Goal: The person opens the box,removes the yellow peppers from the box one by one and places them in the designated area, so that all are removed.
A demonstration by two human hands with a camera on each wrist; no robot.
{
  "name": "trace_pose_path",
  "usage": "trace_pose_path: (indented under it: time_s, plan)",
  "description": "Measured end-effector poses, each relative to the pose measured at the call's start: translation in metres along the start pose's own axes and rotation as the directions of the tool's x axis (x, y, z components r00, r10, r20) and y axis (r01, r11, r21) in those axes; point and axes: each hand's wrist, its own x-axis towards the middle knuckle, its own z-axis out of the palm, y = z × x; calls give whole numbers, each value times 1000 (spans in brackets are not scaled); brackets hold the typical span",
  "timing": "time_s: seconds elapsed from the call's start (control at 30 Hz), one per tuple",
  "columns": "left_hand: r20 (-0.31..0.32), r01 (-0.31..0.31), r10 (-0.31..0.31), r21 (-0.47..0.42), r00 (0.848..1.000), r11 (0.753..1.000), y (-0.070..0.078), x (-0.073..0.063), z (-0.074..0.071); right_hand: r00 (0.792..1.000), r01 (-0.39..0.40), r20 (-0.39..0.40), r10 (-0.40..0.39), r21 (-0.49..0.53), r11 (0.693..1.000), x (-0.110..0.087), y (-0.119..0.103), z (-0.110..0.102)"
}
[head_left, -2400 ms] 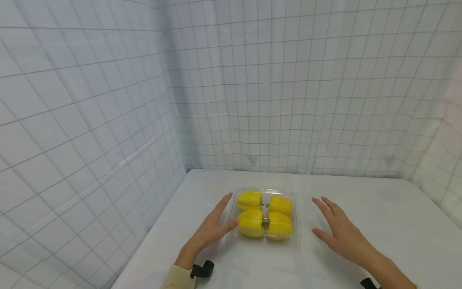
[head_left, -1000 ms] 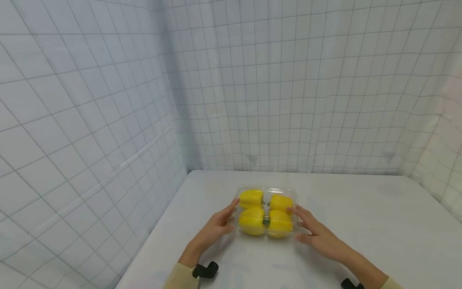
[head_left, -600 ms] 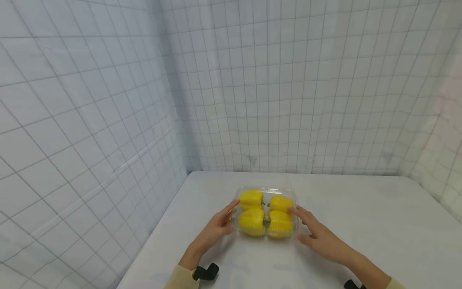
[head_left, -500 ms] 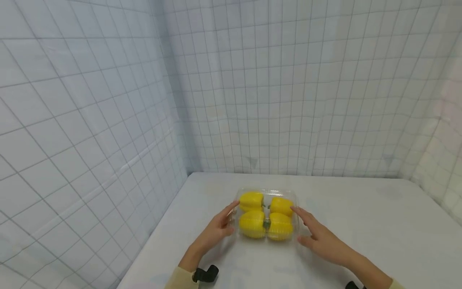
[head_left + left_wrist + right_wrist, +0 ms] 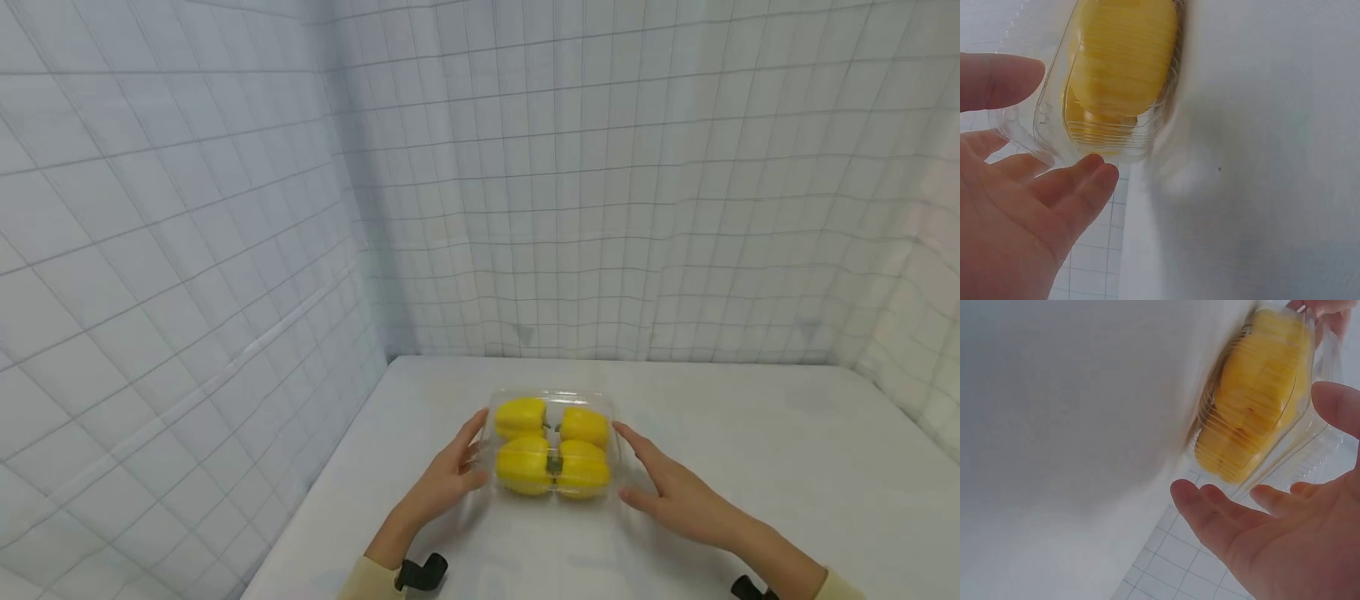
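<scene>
A clear plastic clamshell box with several yellow bell peppers inside sits on the white table. Their green stems face the middle of the box. My left hand is at the box's left side, fingers spread and fingertips right at its wall. In the left wrist view, the thumb and fingers of that hand lie on either side of the clear rim. On the right side, my right hand has its fingers extended. The right wrist view has that hand's fingertips close beside the box.
The white tabletop extends to both sides of the box. White grid-patterned curtains stand behind the table and along its left and right. Each wrist wears a black camera mount.
From 2.4 seconds ago, my right hand has moved left to the box. Within the last second its fingertips have drawn back slightly from over the lid. The box stays in place.
</scene>
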Motion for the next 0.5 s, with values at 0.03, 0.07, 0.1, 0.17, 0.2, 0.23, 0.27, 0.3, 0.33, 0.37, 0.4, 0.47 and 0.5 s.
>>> trace_pose_path:
  time_s: [0.03, 0.07, 0.1, 0.17, 0.2, 0.23, 0.27, 0.3, 0.33, 0.37, 0.4, 0.47, 0.5]
  plan:
    - [-5, -2, 2, 17, 1000, 1000, -1, 0, 0, 1000, 6, -1, -6, -7, 1000, 1, 0, 0]
    - [-10, -7, 8, 33, 1000, 999, -2, 0, 0, 1000, 13, -3, -13, -14, 1000, 1, 1, 0]
    - [-15, -18, 18, 52, 1000, 998, -3, 0, -1, 1000, 21, -6, -21, -21, 1000, 2, 1, 0]
    - [-25, -40, 43, 85, 999, 996, -4, 1, -1, 999, 30, -17, -31, -35, 999, 3, 2, -1]
    - [-30, -53, 56, 93, 998, 994, -4, 2, -2, 999, 35, -24, -36, -41, 999, 4, 3, -1]
    - [-36, -63, 67, 95, 997, 993, -4, 3, -3, 999, 39, -33, -40, -48, 998, 4, 3, -1]
    - [-41, -74, 78, 96, 996, 993, -3, 4, -4, 998, 43, -40, -45, -53, 998, 5, 3, -2]
    - [-47, -81, 86, 96, 995, 992, -3, 5, -5, 998, 47, -46, -50, -55, 997, 5, 4, -2]
    - [-54, -84, 89, 94, 995, 992, -3, 7, -6, 997, 51, -54, -54, -56, 997, 6, 4, -3]
    - [-59, -89, 95, 88, 994, 992, -2, 9, -7, 997, 54, -61, -57, -56, 997, 7, 5, -4]
    - [-62, -91, 96, 79, 993, 993, -2, 11, -8, 996, 55, -67, -59, -56, 997, 8, 5, -4]
    - [-66, -94, 98, 68, 993, 993, -2, 15, -9, 995, 57, -77, -61, -52, 997, 11, 7, -6]
    - [-70, -93, 97, 61, 993, 994, -2, 17, -10, 995, 57, -82, -61, -47, 997, 12, 8, -6]
